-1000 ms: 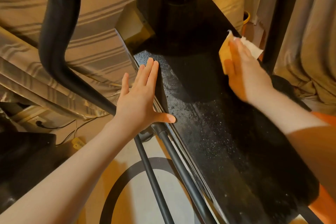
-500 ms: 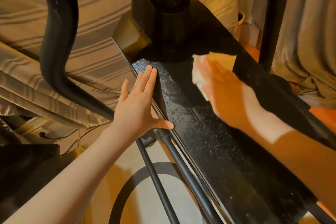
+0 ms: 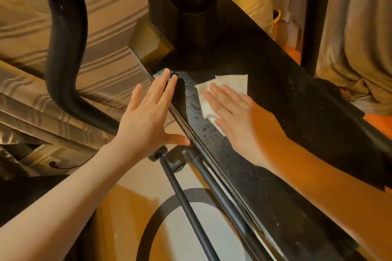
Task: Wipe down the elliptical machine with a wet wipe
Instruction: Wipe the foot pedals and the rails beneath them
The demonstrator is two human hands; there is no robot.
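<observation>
So, wipe: white wipe (image 3: 222, 93) lies flat on the black beam (image 3: 275, 186) of the machine, just below the post (image 3: 191, 17).
R grip: my right hand (image 3: 244, 121) has flat fingers pressing the wipe, nothing clenched.
L grip: my left hand (image 3: 148, 116) is released, palm braced on the beam's left edge.
Axis: beam runs from the post toward me, lower right; dusty specks lie nearer me, so I'd guess the stroke pulls back along it. R hand nearer.
Labels: none readable.
</observation>
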